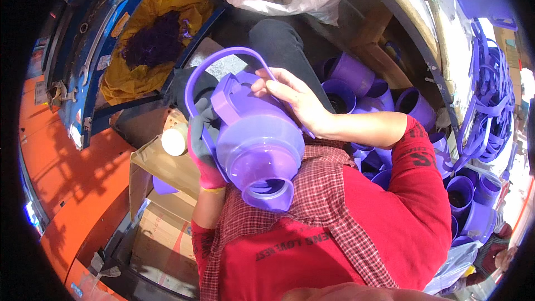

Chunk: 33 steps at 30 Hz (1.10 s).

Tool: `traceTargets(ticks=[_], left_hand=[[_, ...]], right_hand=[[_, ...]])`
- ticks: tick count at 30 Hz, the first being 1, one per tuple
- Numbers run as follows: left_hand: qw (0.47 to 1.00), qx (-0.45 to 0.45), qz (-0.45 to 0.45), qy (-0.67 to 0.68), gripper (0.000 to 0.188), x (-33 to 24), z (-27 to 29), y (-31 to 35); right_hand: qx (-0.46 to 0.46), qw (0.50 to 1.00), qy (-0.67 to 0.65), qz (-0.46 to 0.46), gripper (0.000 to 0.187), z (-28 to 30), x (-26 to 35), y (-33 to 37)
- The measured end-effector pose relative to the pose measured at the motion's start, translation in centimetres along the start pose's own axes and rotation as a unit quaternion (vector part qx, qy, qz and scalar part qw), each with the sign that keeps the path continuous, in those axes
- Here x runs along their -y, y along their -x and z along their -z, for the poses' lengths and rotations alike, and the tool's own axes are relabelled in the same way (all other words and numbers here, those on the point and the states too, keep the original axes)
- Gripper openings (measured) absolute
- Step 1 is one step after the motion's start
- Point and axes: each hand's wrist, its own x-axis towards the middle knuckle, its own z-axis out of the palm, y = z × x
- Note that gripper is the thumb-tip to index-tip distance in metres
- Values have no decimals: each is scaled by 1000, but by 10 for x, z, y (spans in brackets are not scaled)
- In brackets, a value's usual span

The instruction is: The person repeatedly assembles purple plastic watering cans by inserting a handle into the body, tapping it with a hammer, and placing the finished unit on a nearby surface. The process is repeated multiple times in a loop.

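Observation:
A purple plastic jug lid, with a spout, a round threaded opening and a thin loop handle, is held up in front of my chest. My left hand, in a grey and pink glove, grips the lid's left side under the handle. My bare right hand rests on the lid's top right edge, fingers pressing near where the handle joins it.
Several purple plastic tubs are piled at the right, by hanging purple handle strips. A cardboard box and a white bottle sit at the lower left. A blue frame holds a yellow bag of purple scraps.

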Motion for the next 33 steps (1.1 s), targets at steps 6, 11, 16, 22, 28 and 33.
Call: traceTargets(ticks=[6, 11, 16, 22, 28, 33], left_hand=[[985, -99, -142, 8, 33, -2, 8, -9], [990, -30, 70, 119, 36, 14, 16, -24], [979, -64, 49, 185, 43, 32, -4, 16], [928, -317, -13, 194, 33, 104, 80, 91], [695, -562, 306, -327, 56, 267, 178, 247], [798, -309, 402, -326, 69, 371, 180, 251]], right_hand=[[107, 985, 11, 135, 53, -7, -12, -2], [-52, 967, 200, -146, 53, -3, 10, -24], [222, 699, 648, 206, 64, -10, 38, -70], [249, 737, 607, 160, 40, 0, 17, -123], [-49, 631, 708, 312, 31, 56, 189, -83], [-413, 432, 686, 416, 29, 55, 366, 60]])
